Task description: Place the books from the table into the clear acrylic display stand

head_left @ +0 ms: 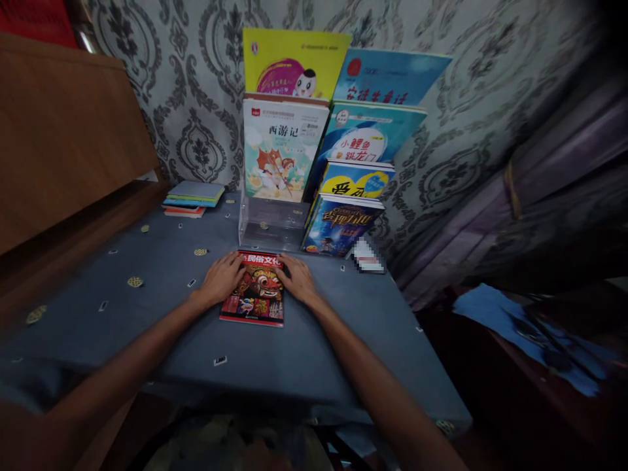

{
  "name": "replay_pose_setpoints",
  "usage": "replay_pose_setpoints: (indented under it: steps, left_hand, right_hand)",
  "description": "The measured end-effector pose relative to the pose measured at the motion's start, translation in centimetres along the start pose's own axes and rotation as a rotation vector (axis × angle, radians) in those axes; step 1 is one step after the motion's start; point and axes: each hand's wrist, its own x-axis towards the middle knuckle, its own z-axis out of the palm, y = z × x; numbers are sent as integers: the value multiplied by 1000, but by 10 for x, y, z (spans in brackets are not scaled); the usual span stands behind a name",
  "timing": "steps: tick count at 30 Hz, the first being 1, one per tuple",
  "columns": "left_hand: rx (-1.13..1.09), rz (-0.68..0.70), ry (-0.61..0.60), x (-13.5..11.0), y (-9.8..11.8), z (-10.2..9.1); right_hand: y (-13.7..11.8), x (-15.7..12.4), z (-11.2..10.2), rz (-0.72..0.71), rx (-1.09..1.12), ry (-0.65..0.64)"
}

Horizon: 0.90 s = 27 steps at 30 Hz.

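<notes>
Head camera view, looking down a pair of bare forearms to a magazine (254, 296) lying flat at the centre of the frame. Its cover is glossy red with a fierce painted mask and a row of small pictures along the bottom edge.

The left hand (222, 279) rests on the magazine's upper left edge and the right hand (297, 279) on its upper right edge. The fingers of both are spread and laid on the cover, not clamped around it.

The magazine sits on a table (147, 307) draped in a soft blue-grey cloth dotted with small gold discs and tiny labels.

Just above the magazine stands a clear plastic rack (271, 226) with stepped pockets. Its lowest left pocket, directly above the hands, holds nothing. The higher pockets hold upright picture books (283, 154) with shiny covers in yellow, white and blue, four of them overlapping down the right side.

At centre left of the frame, a low stack of thin books (193, 197) lies flat on the cloth, well apart from the hands. Behind everything is grey wallpaper (196, 98) with a curling pattern. A brown wooden cupboard (63, 137) fills the left edge, and a dark folded curtain (554, 190) hangs on the right.
</notes>
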Motion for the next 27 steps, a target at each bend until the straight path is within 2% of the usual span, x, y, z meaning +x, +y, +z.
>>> replay_pose_setpoints:
  steps: [5,12,18,24,27]
  left_hand:
    - [78,90,-23,-1,11,-7]
    - [-6,349,-47,-12,39,0]
    - [83,354,-92,-18,49,-7]
    - [34,383,-98,-38,74,-13]
    - [28,388,-106,-46,79,-15]
  right_hand:
    - [10,2,3,2,78,32]
    - [14,3,6,-6,90,48]
    - [14,3,6,-6,105,50]
    - [15,4,7,0,144,63]
    - [14,3,5,9,168,69]
